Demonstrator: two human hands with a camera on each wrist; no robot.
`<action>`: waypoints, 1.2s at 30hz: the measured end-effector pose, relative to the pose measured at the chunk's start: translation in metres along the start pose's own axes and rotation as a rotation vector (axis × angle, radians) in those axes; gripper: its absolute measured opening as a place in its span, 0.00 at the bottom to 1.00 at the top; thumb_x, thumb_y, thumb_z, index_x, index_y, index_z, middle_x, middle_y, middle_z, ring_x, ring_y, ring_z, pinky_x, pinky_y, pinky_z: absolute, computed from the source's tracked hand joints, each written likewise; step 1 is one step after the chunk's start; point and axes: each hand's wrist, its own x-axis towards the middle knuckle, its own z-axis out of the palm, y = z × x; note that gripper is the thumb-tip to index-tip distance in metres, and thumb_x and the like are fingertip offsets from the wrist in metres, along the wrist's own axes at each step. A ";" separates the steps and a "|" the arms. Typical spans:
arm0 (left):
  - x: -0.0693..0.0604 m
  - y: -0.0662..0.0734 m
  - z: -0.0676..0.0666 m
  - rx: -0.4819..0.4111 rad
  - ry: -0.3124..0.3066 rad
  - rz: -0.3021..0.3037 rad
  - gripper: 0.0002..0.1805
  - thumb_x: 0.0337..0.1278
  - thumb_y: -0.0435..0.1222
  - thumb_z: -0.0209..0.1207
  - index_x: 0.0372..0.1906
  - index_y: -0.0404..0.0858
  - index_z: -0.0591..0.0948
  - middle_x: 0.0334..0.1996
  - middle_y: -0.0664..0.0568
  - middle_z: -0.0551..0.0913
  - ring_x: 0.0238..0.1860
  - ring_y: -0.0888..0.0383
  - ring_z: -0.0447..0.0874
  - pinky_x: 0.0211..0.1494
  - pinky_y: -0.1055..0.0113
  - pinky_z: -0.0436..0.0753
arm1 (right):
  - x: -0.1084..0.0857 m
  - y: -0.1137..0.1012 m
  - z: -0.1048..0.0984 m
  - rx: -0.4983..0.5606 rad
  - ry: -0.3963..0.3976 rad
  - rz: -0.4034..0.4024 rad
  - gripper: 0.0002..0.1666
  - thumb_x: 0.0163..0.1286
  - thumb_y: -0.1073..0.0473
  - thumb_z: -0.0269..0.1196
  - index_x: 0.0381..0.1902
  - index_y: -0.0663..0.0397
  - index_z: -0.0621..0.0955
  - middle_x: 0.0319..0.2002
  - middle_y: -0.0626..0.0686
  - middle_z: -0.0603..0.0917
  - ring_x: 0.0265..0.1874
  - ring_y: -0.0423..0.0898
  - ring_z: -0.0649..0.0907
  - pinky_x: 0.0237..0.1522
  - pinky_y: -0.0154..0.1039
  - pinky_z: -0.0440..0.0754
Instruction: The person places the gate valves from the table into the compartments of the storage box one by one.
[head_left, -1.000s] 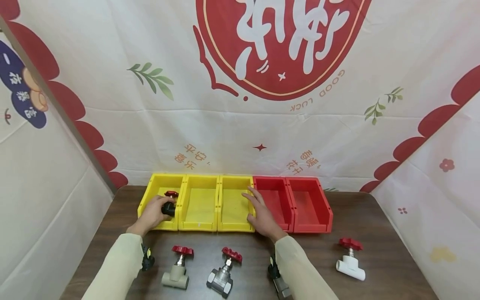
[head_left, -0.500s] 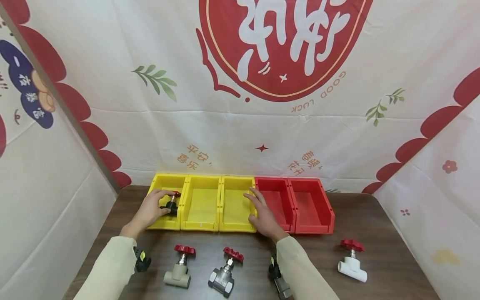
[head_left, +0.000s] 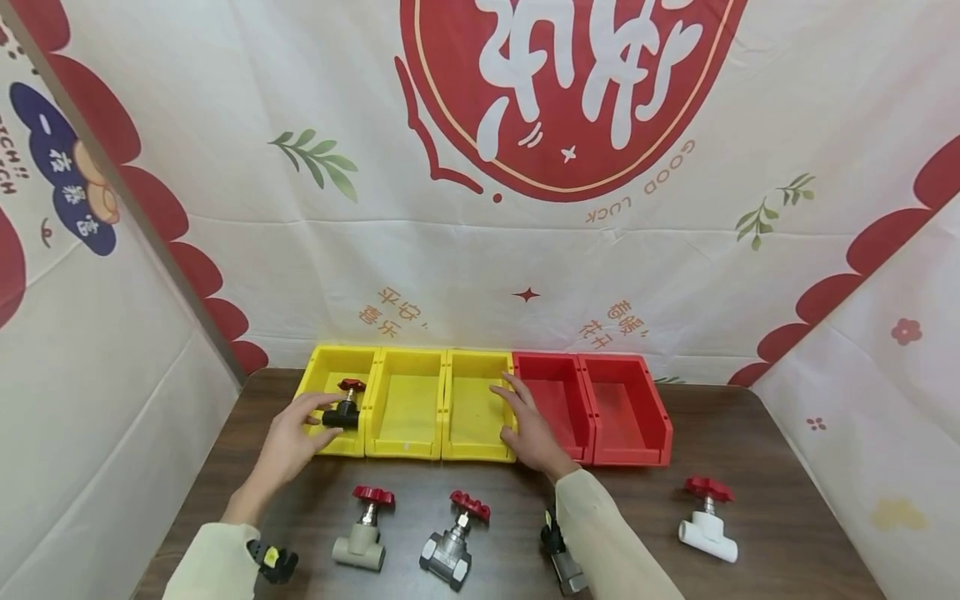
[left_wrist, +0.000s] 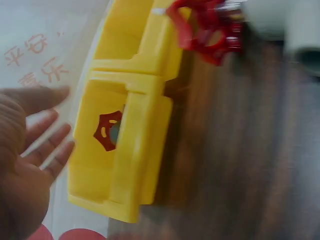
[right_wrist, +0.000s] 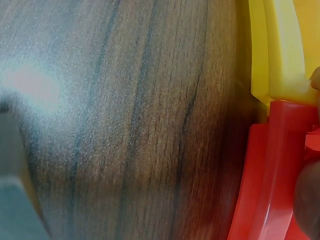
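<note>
A black valve (head_left: 342, 416) with a red handwheel sits in the leftmost yellow bin (head_left: 322, 367). My left hand (head_left: 288, 437) is at that bin's front left, fingers spread. In the left wrist view the fingers are straight with nothing between them, and the valve's handwheel (left_wrist: 105, 131) shows inside the bin. My right hand (head_left: 531, 432) rests over the wall between the third yellow bin (head_left: 480, 450) and the first red bin (head_left: 551, 392), fingers loosely bent. Most of that hand is cut off in the right wrist view.
On the wooden table in front stand a grey-green valve (head_left: 360, 546), a metal valve (head_left: 447, 557) and another metal one (head_left: 567, 575), partly under the right sleeve. A white valve (head_left: 707, 533) lies at the right. A second red bin (head_left: 626, 458) ends the row.
My left hand has let go of the black valve and drawn back toward the front left. The valve stays in the bin. My right hand keeps its place at the bins.
</note>
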 end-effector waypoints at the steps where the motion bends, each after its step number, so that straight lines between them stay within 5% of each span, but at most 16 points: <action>1: -0.004 0.000 0.001 -0.013 0.013 0.020 0.26 0.47 0.29 0.69 0.55 0.42 0.80 0.52 0.47 0.78 0.50 0.45 0.76 0.49 0.48 0.77 | 0.000 0.000 0.000 0.001 -0.001 0.000 0.44 0.57 0.71 0.64 0.68 0.35 0.67 0.74 0.37 0.47 0.68 0.47 0.60 0.55 0.46 0.75; 8: -0.030 -0.002 0.010 -0.108 0.013 0.074 0.28 0.45 0.33 0.72 0.56 0.49 0.79 0.49 0.53 0.79 0.47 0.51 0.78 0.45 0.58 0.81 | 0.002 0.001 0.000 -0.004 0.005 0.010 0.44 0.56 0.71 0.65 0.69 0.40 0.67 0.73 0.34 0.46 0.67 0.47 0.61 0.53 0.45 0.76; 19: -0.059 -0.012 0.024 -0.265 0.011 0.176 0.28 0.45 0.32 0.71 0.56 0.37 0.78 0.48 0.42 0.80 0.45 0.49 0.79 0.42 0.61 0.80 | 0.001 0.001 0.002 0.001 0.009 0.013 0.42 0.56 0.72 0.65 0.68 0.42 0.69 0.73 0.35 0.46 0.66 0.47 0.61 0.55 0.47 0.75; 30: -0.082 -0.012 0.031 -0.266 0.006 0.126 0.30 0.44 0.30 0.72 0.57 0.44 0.79 0.48 0.47 0.80 0.43 0.53 0.79 0.42 0.60 0.79 | 0.001 0.003 0.002 0.003 0.023 -0.005 0.42 0.55 0.73 0.65 0.67 0.41 0.70 0.73 0.37 0.48 0.66 0.47 0.61 0.53 0.46 0.76; 36: -0.096 -0.006 0.036 -0.348 0.006 0.157 0.28 0.43 0.25 0.70 0.55 0.33 0.78 0.48 0.40 0.79 0.46 0.54 0.78 0.42 0.61 0.80 | 0.002 0.002 0.001 -0.002 0.022 -0.027 0.42 0.55 0.73 0.64 0.67 0.43 0.70 0.74 0.39 0.48 0.66 0.48 0.62 0.54 0.47 0.76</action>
